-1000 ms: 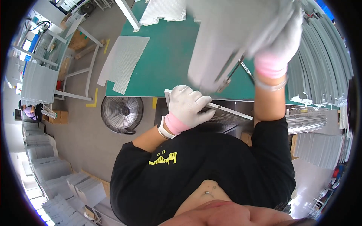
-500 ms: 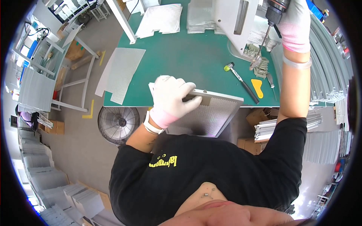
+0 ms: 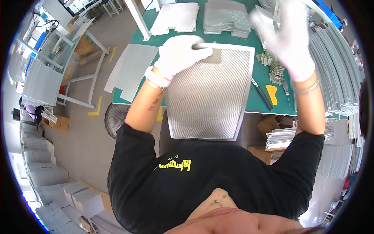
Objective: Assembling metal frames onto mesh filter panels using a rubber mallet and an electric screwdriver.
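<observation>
Holding the framed mesh panel (image 3: 210,101) mid-frame: our left hand (image 3: 181,56) is pinching its top edge near the upper left corner. Thumb is lying across the front, other fingers are folding over the edge with tips hiding from view, so that hand is mostly closed on it. Panel is covering part of the green table (image 3: 255,104), bottom edge reaching down to our black shirt (image 3: 218,156) in the picture.

Right hand (image 3: 286,43) is blurring, upper right of the frame, near the loose metal brackets (image 3: 276,72). Thumb seems to be spreading away from the fingers; we can't tell if it's gripping anything.

Progress, as we're reading it: border is running along every side that's showing and mesh is filling it, so this panel is looking mostly assembled. Our glove is hiding the upper left corner, so we're not confirming that joint.

Remaining, judging by the table: mesh sheets (image 3: 226,17) are sitting unframed at top centre, white sheets (image 3: 175,17) are lying just left of them, and brackets are piling up unused. Hammer (image 3: 263,95), yellow scraper (image 3: 272,94) and screwdriver (image 3: 286,87) are lying right of the panel, none in our left hand.
</observation>
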A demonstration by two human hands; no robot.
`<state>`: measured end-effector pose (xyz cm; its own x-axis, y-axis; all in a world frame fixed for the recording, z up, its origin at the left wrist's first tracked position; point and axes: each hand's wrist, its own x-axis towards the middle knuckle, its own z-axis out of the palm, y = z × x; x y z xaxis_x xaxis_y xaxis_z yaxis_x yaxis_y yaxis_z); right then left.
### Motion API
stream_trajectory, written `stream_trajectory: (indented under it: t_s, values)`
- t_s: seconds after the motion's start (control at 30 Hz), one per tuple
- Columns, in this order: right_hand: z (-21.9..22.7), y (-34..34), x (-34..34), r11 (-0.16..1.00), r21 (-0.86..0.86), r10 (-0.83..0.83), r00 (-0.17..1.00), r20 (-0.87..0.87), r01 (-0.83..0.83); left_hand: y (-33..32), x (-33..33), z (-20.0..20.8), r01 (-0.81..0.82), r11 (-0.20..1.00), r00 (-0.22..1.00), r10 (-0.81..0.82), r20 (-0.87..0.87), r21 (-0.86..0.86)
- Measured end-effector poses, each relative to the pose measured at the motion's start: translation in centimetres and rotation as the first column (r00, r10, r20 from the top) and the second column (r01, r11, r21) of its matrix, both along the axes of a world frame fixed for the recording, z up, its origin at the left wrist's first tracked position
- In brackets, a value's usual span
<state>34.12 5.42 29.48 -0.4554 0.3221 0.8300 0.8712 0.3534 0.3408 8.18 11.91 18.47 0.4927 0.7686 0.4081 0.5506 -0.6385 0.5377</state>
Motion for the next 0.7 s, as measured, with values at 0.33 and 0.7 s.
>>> stream_trajectory:
  t_s: [0.33,0.7]
  values:
    - [-7.1,3.5,2.9,0.660,-0.725,0.133,0.980,-0.147,-0.198,4.0,5.9,1.8,0.110,0.835,0.993,-0.110,-0.032,0.539]
    - [-14.7,-1.6,16.6,0.671,-0.684,-0.286,0.752,-0.594,-0.285,-0.5,-7.0,-6.7,0.649,0.648,0.652,-0.203,0.731,-0.398]
